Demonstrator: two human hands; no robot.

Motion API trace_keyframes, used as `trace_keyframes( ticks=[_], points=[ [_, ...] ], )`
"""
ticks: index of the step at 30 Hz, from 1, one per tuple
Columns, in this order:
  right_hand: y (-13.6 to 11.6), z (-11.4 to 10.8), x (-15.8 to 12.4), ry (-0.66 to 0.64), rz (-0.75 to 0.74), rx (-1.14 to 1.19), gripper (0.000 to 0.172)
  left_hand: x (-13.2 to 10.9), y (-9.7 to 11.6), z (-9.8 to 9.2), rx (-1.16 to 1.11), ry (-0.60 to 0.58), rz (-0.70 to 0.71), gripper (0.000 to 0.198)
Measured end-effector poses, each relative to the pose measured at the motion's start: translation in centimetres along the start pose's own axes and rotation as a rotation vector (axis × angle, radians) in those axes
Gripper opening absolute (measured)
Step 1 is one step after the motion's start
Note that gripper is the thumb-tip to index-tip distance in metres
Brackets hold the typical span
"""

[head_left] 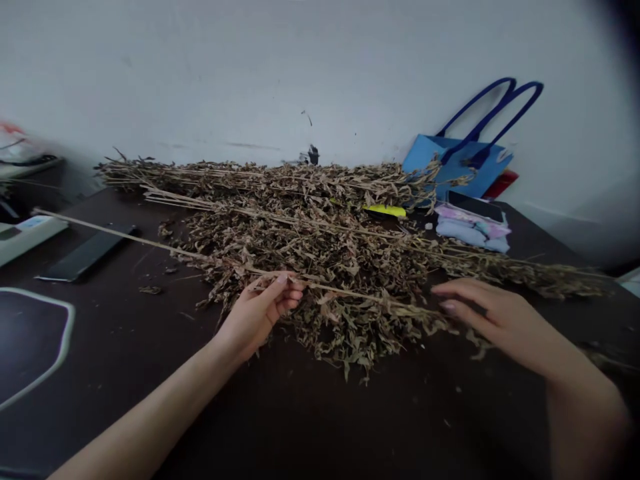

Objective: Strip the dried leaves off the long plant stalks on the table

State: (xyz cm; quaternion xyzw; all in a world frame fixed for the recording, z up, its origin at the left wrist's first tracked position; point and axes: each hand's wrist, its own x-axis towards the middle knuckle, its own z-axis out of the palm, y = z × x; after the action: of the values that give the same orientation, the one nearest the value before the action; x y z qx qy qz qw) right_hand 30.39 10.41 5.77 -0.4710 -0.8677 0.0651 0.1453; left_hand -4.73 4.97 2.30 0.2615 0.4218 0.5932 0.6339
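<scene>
- Dark table (125, 360), person seated at it; only forearms and hands seen.
- Big heap of dried herb stalks (320, 233) lies across the middle of the table, brown leaves crumpled, stems running mostly left to right.
- One long stem (125, 237) is drawn out of the heap. Its bare end points far left over the table and its leafy end runs right, across the front of the heap.
- Left hand (260, 313): thumb and fingertips pinched on the long stem, about where the leaves begin.
- Right hand (500, 320): fingers stretched out and loosely apart, palm down, at the stem's leafy end. Whether it touches the leaves I cannot tell.
- Loose leaf crumbs lie scattered on the table in front of the heap.
- Behind the heap, right: blue bag (460, 163) with dark handles against the wall; just before it a phone (475, 207) on a folded cloth bundle (470, 230).
- Left side: flat black slab (87, 253), and a dark mat (30, 340) with a pale edge.
</scene>
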Motion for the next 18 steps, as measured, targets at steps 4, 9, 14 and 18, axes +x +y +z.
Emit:
trace_keyframes(
  ticks=[4, 9, 14, 18],
  points=[
    [-4.5, 2.0, 0.6, 0.272, -0.075, 0.020, 0.022, -1.0, -1.5, 1.1, -0.018, -0.055, -0.028, 0.016],
    [-9.5, 5.4, 0.9, 0.274, -0.264, 0.054, 0.028, -2.3, -3.1, 2.1, -0.054, -0.132, -0.084, 0.017],
    [-10.5, 7.3, 0.7, 0.271, -0.314, 0.001, 0.026, -2.9, -3.7, 2.3, -0.045, -0.191, -0.111, 0.018],
    [-9.4, 7.4, 0.9, 0.283, -0.276, 0.033, 0.022, -2.9, -3.3, 2.2, 0.064, -0.255, -0.102, 0.033]
  ],
)
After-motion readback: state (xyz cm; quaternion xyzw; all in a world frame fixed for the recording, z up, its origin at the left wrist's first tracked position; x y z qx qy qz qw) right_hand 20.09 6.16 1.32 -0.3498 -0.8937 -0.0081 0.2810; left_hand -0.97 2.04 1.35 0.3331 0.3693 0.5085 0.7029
